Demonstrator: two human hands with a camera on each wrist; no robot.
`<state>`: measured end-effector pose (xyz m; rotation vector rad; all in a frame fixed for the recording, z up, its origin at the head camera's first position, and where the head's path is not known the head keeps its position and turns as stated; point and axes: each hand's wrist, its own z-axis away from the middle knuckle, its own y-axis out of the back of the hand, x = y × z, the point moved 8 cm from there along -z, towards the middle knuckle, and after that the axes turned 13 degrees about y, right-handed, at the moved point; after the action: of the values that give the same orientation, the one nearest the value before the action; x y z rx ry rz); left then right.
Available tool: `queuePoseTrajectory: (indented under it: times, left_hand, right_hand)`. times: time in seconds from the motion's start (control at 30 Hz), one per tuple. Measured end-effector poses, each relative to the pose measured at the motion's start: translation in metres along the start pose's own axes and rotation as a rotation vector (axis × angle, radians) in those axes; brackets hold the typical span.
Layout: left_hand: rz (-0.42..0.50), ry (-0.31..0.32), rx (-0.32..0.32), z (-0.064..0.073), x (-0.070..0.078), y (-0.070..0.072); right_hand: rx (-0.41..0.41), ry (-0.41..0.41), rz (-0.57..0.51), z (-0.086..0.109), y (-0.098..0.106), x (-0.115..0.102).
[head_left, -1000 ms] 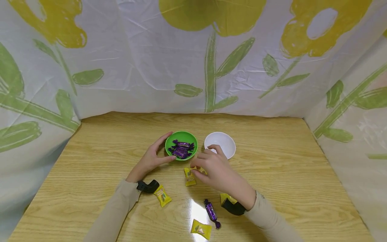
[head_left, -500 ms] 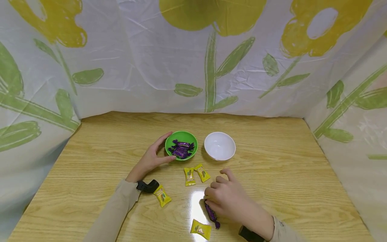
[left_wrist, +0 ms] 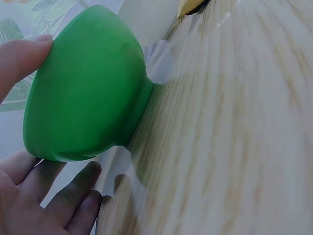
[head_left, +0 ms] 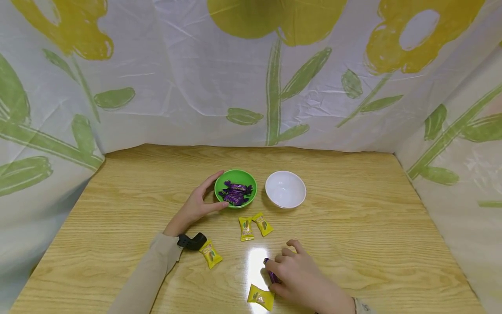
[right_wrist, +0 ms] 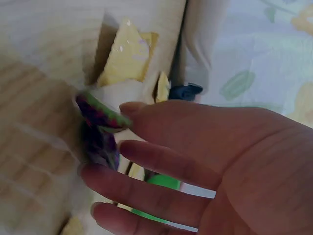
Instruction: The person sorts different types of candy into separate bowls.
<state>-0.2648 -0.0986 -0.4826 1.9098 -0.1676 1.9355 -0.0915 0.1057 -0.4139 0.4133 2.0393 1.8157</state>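
Note:
My left hand (head_left: 195,206) holds the green bowl (head_left: 248,179) at its left side, thumb and fingers spread along the rim. The left wrist view shows the outside of this green bowl (left_wrist: 93,83) standing on its foot. Several purple twist-wrapped candies (head_left: 236,194) lie inside. Lower right, my right hand (head_left: 300,274) is down on another purple candy (head_left: 272,277), its thumb and fingertips pinching it; much of the candy is covered. In the right wrist view that purple candy (right_wrist: 100,142) shows dark with a green-edged twisted end by the thumb.
A white bowl (head_left: 285,189) stands right of the green one. Yellow-wrapped candies lie in front: a pair (head_left: 245,229) below the bowls, one (head_left: 211,254) by the left wrist, one (head_left: 260,297) near the front. Flowered cloth (head_left: 188,87) encloses the wooden table (head_left: 353,209).
My right hand has moved from above the yellow pair toward the front and down onto the loose purple candy. The left hand has stayed at the green bowl.

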Motion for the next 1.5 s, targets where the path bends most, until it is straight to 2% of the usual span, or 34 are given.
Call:
queuePoseTrajectory:
  times: [0.3,0.63,1.2,1.5]
  left_hand:
    - [-0.025,-0.009,0.004,0.0,0.001,0.001]
    - [-0.003,-0.011,-0.002,0.001,0.002,0.0]
    - [-0.001,-0.017,0.0,0.001,0.003,0.001]
    - [-0.012,-0.001,0.007,0.001,0.002,0.002]
  right_hand:
    - [0.023,-0.059,-0.016,0.001,-0.009,0.0]
    - [0.17,-0.058,-0.015,0.001,-0.002,-0.001]
    - [0.112,-0.051,-0.054,-0.02,0.008,0.019]
    - [0.204,-0.009,-0.057,-0.039,0.022,0.026]
